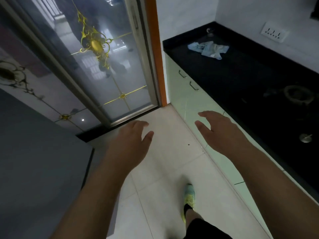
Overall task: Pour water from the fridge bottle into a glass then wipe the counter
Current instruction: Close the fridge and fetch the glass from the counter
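Observation:
A black counter (241, 69) runs along the right wall. On its far end lies a crumpled light-blue and white cloth (209, 49). Behind the cloth, near the corner, stands a small clear glass (209, 31), faint against the dark top. A grey fridge (34, 161) fills the lower left. No bottle shows. My left hand (129, 144) hangs over the floor with its fingers apart, holding nothing. My right hand (219, 130) is spread in front of the counter's cabinet, also holding nothing.
A gas hob with a burner (298, 95) and a knob (305, 138) is set into the counter's near part. Pale green cabinet doors (186, 94) with handles lie below. A sliding glass door (103, 66) closes the far side. A wall socket (274, 34) sits above the counter.

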A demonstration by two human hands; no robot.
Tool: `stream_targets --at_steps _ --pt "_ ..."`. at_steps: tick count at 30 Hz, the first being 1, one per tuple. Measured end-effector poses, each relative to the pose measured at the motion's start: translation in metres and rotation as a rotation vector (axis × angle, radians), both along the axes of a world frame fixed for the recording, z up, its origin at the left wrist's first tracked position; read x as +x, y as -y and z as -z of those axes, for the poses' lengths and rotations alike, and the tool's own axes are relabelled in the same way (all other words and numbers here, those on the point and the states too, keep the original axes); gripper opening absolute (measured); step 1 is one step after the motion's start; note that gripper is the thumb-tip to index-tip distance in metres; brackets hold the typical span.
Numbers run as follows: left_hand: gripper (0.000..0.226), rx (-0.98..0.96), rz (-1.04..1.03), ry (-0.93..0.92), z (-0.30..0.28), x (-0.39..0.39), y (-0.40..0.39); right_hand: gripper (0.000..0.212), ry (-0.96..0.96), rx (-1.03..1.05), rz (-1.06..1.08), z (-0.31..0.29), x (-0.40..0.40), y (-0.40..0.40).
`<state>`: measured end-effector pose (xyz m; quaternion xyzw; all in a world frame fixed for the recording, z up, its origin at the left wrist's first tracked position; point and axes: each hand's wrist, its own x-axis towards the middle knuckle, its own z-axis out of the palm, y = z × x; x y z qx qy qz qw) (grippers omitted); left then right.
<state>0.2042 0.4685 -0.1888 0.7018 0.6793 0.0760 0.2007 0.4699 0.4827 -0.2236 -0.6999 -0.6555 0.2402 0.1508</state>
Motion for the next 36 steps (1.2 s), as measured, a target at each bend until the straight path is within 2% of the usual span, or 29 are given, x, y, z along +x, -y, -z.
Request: stream_targets --at_steps 7,18,24,28,33,36 --pt "0.04 -0.024 0.032 -0.013 0.003 0.033 -0.098 0.068 -0.087 -0.071 -0.018 0.01 0.02 -0.109" --pt "0.043 -0.022 -0.006 0.074 0.01 0.03 -0.23 0.059 -0.019 -0.03 -0.061 0.004 0.018 -0.235" --pt "0.047 -0.056 0.022 0.134 0.019 0.002 -0.322 0.056 0.048 -0.034 0.009 0.005 -0.004 -0.314" --pt "0.041 -0.026 0.082 0.16 0.018 -0.02 -0.401 0.057 0.117 -0.061 0.093 -0.008 -0.024 -0.377" --pt "0.035 -0.076 0.24 0.136 0.015 -0.027 -0.496 0.057 0.085 -0.058 0.241 -0.014 -0.04 -0.443" --pt "0.04 -0.08 0.312 0.123 0.018 -0.024 -0.542 0.057 0.065 -0.093 0.309 -0.007 -0.042 -0.471"
